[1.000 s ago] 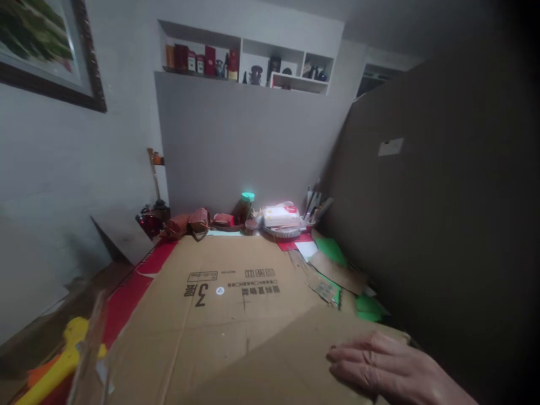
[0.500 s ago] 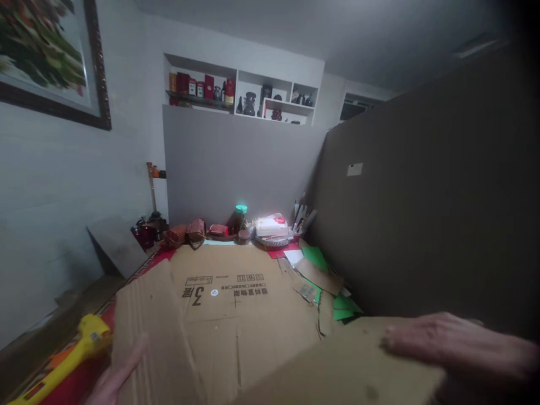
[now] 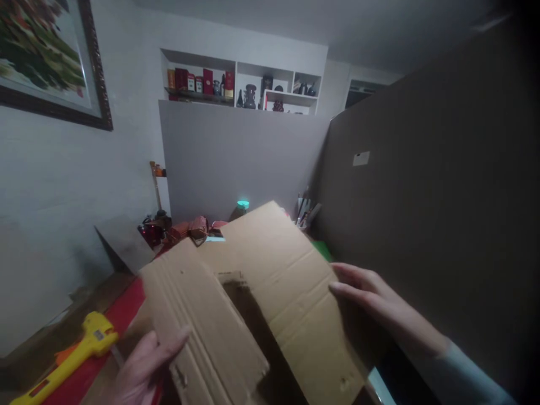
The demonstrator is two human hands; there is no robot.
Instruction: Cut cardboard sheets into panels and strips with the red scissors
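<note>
matt corrugated cardboard sheet (image 3: 270, 292), glossy plastic tool (image 3: 76, 354)
</note>
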